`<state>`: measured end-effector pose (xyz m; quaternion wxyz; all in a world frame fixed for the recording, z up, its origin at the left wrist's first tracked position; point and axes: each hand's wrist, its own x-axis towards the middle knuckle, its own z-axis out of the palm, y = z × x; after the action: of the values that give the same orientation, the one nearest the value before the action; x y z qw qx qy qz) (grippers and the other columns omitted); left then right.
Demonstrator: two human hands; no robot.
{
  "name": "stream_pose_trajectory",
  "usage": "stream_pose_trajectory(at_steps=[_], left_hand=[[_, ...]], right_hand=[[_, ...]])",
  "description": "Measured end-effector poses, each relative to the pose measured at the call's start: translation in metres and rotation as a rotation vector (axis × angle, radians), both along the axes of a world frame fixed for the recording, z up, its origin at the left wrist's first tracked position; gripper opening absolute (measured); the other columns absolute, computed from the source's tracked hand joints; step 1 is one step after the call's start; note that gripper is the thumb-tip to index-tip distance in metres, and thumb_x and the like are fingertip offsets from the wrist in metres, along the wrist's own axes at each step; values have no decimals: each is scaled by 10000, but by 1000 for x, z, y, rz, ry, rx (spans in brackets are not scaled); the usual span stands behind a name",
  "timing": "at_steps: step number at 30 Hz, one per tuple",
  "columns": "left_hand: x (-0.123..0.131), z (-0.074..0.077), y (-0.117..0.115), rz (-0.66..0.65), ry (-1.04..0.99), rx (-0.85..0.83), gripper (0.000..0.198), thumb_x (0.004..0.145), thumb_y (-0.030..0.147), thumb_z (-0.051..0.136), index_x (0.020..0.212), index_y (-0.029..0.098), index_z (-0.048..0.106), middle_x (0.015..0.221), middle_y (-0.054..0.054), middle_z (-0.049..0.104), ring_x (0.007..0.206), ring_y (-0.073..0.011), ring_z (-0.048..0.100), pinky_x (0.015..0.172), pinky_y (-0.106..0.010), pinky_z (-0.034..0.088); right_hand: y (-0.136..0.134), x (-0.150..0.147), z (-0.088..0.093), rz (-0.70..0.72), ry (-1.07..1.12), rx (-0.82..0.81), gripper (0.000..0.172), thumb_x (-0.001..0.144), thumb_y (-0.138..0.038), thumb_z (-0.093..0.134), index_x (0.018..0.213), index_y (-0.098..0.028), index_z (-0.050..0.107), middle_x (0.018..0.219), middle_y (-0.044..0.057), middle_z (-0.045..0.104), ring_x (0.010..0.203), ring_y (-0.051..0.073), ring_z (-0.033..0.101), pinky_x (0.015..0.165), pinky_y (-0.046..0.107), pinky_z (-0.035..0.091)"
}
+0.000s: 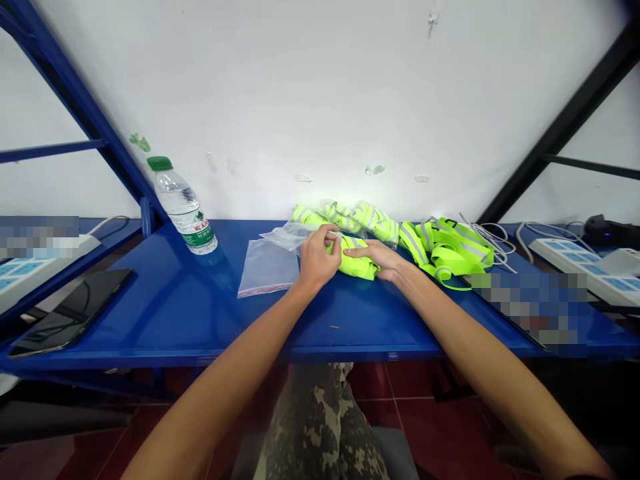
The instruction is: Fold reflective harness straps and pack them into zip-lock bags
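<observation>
Between my hands is a folded neon-yellow reflective strap bundle [359, 265] with grey bands, close above the blue table. My right hand [381, 259] grips it from the right, thumb on top. My left hand [319, 257] is closed at its left end, fingers curled with the tips pressed on the bundle. Beside the left hand lie clear zip bags [267, 265], one with a red seal line at its near edge. Behind the hands, several bagged yellow reflective bundles [375, 222] rest along the wall. Loose yellow reflective straps [453, 245] lie to the right.
A water bottle [185, 210] with a green cap stands at the back left of the blue table [200, 320]. A dark tablet [73, 310] lies at the left end. White cables [497, 243] and a power strip [590, 267] are on the right.
</observation>
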<state>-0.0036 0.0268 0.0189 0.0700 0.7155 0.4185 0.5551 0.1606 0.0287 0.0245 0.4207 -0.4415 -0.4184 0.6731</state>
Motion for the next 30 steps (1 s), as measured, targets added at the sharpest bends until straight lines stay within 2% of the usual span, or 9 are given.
stream_pose_trajectory(at_steps=[5,11,16,20,22,26,30], left_hand=[[2,1,-5,20,10,92,212,803,93,576,990,182,618,797,-11,686,774,-150,623,765,-274,499],[3,-1,-4,18,67,141,150,863,125,559,995,176,608,857,-38,683,821,-162,622,778,-286,500],[1,-3,-3,53,243,193,121,920,157,512,996,179,604,879,-52,683,864,-186,611,802,-310,490],[3,-4,-6,23,404,171,164,937,137,463,1006,176,606,940,-65,682,907,-193,614,834,-306,478],[4,-4,-8,47,440,146,186,943,144,447,1044,172,601,987,-74,674,944,-197,611,854,-306,472],[4,0,-11,204,501,105,232,969,257,438,1118,157,586,1062,-106,646,1021,-241,581,888,-352,461],[2,3,-10,182,700,67,363,970,179,377,1313,121,481,1067,-123,641,1012,-241,590,879,-354,467]], right_hand=[[-3,-7,0,25,44,57,443,521,-107,883,929,-156,716,831,56,767,816,234,735,763,318,593],[-1,-7,-2,-91,91,102,463,534,-130,890,951,-179,697,822,35,762,813,222,731,758,320,590],[0,-8,-2,-125,98,48,409,517,-109,885,876,-160,696,819,51,762,804,229,728,739,323,590],[1,-8,-3,-141,110,47,376,523,-113,881,846,-152,695,819,59,762,800,234,727,724,323,590],[1,-7,-3,-150,110,64,391,516,-110,885,855,-154,694,817,56,762,786,233,727,723,328,590],[4,-5,-5,-203,108,111,446,494,-98,890,888,-159,689,844,50,763,761,233,726,731,348,594],[7,-4,-7,-241,81,95,429,500,-99,883,878,-156,687,829,52,761,733,233,724,715,354,595]])
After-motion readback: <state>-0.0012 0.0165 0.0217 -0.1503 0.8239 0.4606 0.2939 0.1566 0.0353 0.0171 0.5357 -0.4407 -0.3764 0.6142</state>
